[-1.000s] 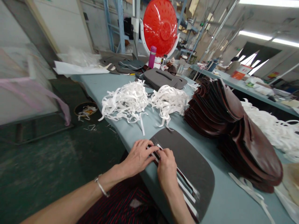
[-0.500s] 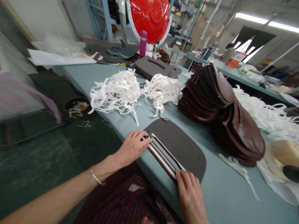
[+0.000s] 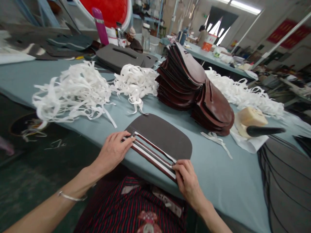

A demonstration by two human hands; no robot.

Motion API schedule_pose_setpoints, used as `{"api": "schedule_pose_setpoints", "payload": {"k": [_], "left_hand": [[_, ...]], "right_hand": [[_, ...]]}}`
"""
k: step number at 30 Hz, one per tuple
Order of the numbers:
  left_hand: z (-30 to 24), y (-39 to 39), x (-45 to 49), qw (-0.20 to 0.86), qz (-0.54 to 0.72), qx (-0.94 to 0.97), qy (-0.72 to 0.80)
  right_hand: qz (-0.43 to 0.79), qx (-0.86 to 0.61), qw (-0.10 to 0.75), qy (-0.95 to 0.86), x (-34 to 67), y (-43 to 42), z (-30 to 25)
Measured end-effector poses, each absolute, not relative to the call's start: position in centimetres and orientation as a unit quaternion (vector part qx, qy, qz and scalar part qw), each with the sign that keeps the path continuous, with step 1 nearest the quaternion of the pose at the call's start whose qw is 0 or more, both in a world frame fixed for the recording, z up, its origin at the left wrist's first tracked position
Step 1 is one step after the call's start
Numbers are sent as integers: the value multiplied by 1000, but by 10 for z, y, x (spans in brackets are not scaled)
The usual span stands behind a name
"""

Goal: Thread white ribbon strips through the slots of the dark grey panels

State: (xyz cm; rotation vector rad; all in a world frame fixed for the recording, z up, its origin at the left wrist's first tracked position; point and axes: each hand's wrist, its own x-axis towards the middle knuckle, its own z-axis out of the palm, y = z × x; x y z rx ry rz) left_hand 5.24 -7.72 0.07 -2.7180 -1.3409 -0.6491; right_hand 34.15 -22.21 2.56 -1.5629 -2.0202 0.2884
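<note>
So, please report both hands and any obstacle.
Left fingers, right fingers: at opposite ends of rounded dark-grey panel. Tangled white ribbons beyond, not blocking.

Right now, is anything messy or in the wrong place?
A bit: white scraps lie on the floor, where they look dropped, and one loose strip lies on the table beyond the right hand, apart from the white piles.

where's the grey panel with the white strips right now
In the head view, the grey panel lies centre, at the table's near edge, between the left hand and right hand.
</note>
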Motion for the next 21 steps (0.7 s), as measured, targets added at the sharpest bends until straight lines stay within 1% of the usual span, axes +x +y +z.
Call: {"api": "schedule_pose_setpoints", "payload": {"k": [4,10,13,16,18,21], "left_hand": [[-1,-77,52,14,-213,-875,-434],[-2,-76,54,8,-229,-871,-434],[10,-93,73,-7,-246,-863,-441],[21,-123,106,-64,-255,-879,-397],[23,-141,126,-106,-247,-896,-353],[15,-155,141,-132,-244,-904,-325]], "right_hand": [[140,-595,314,-726,343,-224,22],[148,-604,310,-720,343,-223,23],[122,-620,299,-715,337,-220,24],[75,-646,266,-712,328,-214,25],[51,-660,221,-717,323,-210,27],[26,-667,147,-730,316,-205,31]]}}
